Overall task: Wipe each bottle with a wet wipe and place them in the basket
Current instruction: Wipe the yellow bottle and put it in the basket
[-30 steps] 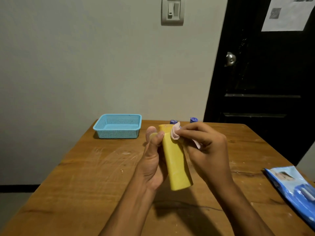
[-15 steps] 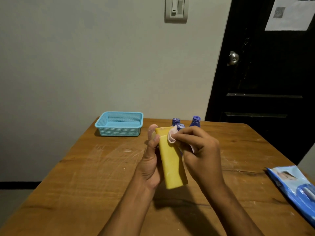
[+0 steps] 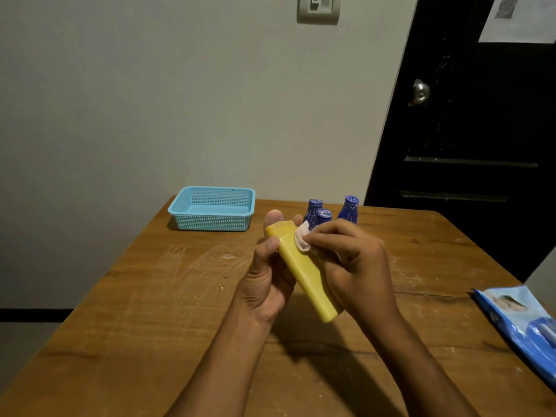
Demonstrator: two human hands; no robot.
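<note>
- Yellow bottle: held tilted above the counter, centre frame.
- Left hand wrapped around its body; right hand pinches the wipe against its upper end.
- Handling, judged: light, rigid plastic, slippery once wet; grip mid-body.
- Basket at 11 o'clock; three blue bottles at 1 o'clock.

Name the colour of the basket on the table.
Light blue basket, best seen in the head view.
</note>
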